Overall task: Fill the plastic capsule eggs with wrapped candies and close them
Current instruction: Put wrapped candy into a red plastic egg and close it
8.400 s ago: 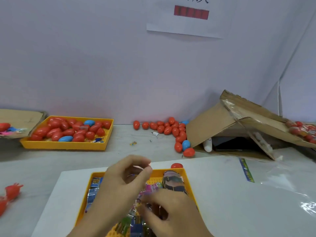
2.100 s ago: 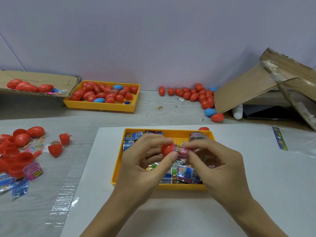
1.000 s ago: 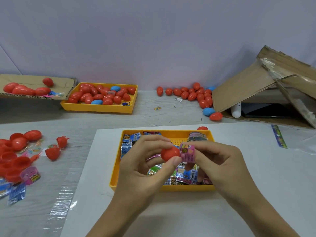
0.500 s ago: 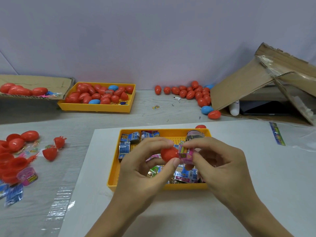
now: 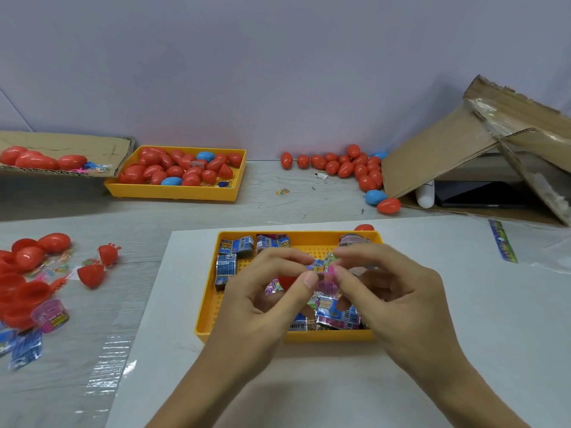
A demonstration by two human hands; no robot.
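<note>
Pinching one wrapped candy [image 5: 321, 268] btwn both hands, left hand [image 5: 265, 299] & right hand [image 5: 386, 291], over yellow tray [image 5: 278, 335].

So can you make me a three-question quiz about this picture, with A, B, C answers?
1. Where are the hands?
A. over the near tray
B. over the far tray
C. inside the box

2. What colour are most eggs in the far tray?
A. blue
B. red
C. green

3. What are the fingers doing?
A. lying flat
B. pointing
C. pinching a candy

Answers:
1 A: the left hand and right hand are above the near tray.
2 B: the far tray holds mostly red eggs and two blue ones.
3 C: both hands' fingertips meet on a candy.
</note>
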